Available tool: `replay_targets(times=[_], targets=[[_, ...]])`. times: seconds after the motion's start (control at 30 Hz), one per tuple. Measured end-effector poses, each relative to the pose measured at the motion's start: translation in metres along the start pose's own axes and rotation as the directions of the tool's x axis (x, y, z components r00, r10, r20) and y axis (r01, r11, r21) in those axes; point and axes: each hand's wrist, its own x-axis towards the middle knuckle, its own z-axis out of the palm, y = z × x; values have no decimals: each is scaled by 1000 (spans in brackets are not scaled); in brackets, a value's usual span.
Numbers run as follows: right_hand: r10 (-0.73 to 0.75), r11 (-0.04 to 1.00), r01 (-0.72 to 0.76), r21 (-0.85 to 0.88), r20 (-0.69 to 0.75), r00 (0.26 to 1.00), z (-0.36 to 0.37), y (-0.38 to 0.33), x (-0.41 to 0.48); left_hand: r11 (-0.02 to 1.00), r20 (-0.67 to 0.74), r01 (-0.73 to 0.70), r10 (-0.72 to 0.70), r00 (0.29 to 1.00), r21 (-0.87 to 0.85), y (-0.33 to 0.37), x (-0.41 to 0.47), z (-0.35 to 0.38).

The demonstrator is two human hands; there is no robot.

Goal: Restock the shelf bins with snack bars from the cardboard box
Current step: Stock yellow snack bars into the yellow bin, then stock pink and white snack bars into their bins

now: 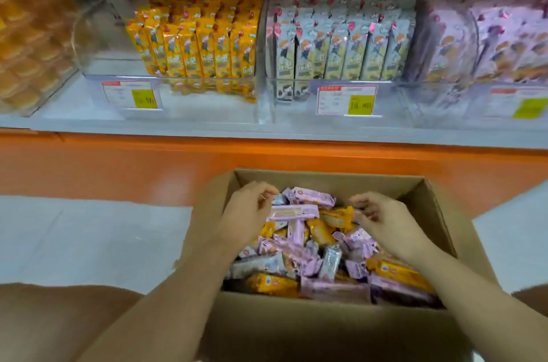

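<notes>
Both bare forearms reach forward, side by side. The left hand (249, 213) and right hand (382, 220) hang palm-down, fingers loosely curled, apparently holding nothing.

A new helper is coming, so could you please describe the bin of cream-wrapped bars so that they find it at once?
Look at the white shelf above the orange ledge, straight behind the cardboard box. Of the clear bins there, it is the bin between the yellow bars and the pink bars. It alone holds cream-wrapped bars.
</notes>
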Motion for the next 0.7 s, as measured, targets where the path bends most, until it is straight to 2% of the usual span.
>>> replay_targets(times=[0.07,0.23,0.4,0.5,0.57,0.7], targets=[[69,995,-60,-80,106,992,9,15,5,997,59,70,-68,996,-32,-10,6,18],[169,968,-103,-231,285,943,24,33,15,984,307,158,-176,935,81,-34,21,44],[61,989,-12,-145,332,941,49,26,34,963,381,188,-249,890,192,-44,27,63],[1,997,24,-69,335,942,62,17,43,971,379,140,-205,902,192,-43,30,59],[-11,998,29,-63,265,964,67,18,51,982,345,133,-171,923,132,-41,35,48],[-15,989,40,-139,179,984,74,28,66,948,240,305,-276,931,-92,-39,41,23]])
